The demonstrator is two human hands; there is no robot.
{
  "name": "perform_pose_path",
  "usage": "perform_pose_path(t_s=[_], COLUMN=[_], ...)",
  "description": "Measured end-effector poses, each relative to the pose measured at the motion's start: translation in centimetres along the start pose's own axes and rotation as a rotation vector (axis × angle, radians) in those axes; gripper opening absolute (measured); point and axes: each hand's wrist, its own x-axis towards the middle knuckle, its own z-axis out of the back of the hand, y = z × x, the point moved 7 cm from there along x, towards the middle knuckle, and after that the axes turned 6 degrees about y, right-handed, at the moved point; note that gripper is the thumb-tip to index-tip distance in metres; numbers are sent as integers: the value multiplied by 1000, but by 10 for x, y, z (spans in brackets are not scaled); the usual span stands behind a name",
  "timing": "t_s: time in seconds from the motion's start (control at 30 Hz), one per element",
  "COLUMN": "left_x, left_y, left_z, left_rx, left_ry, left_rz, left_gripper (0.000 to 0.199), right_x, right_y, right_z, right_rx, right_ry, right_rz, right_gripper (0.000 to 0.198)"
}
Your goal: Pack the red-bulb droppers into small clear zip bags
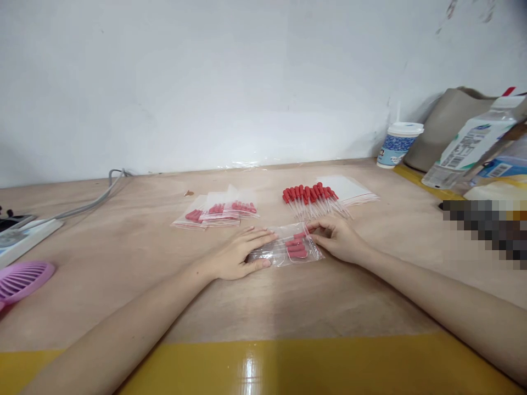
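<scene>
A clear zip bag (276, 252) lies on the table in front of me, with several red-bulbed droppers (297, 248) inside. My left hand (234, 255) rests flat on the bag's left part, fingers stretched out and thumb apart. At the bag's right end, my right hand (335, 240) pinches the edge by the zip strip between thumb and fingers. Just beyond the right hand is a row of loose droppers (310, 196), red bulbs pointing away from me. Filled zip bags (218, 211) overlap one another behind my left hand.
A stack of white sheets or flat bags (349, 189) lies behind the loose droppers. At right stand a paper cup (397, 144), a grey bin (438, 123) and a tilted bottle (473, 145). A power strip (28, 238) and pink fan (27, 281) lie at left.
</scene>
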Motion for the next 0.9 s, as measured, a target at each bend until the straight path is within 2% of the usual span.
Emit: perform_pose_path(t_s=[0.13, 0.27, 0.4, 0.5, 0.57, 0.77, 0.9], left_x=[0, 1, 1, 1, 1, 1, 1], left_y=[1, 1, 2, 2, 1, 2, 2], left_z=[-1, -1, -2, -2, -2, -2, -3], left_rx=[-4, -17, -13, -17, -20, -4, -2], left_ry=[-4, -20, -20, -8, 1, 8, 6], left_rz=[-3, -12, -8, 0, 8, 16, 19], left_gripper=[55, 53, 54, 53, 53, 54, 55], right_x=[0, 1, 1, 0, 0, 25, 64], right_y=[-6, -3, 5, 11, 9, -17, -37], right_z=[-8, -9, -7, -11, -10, 26, 44], right_rx=[101, 10, -101, -118, -127, -268, -469], right_ry=[-19, -3, -24, 23, 17, -175, -192], right_rz=[-88, -102, -27, 71, 69, -186, -365], right_gripper=[16, 15, 16, 21, 21, 15, 25])
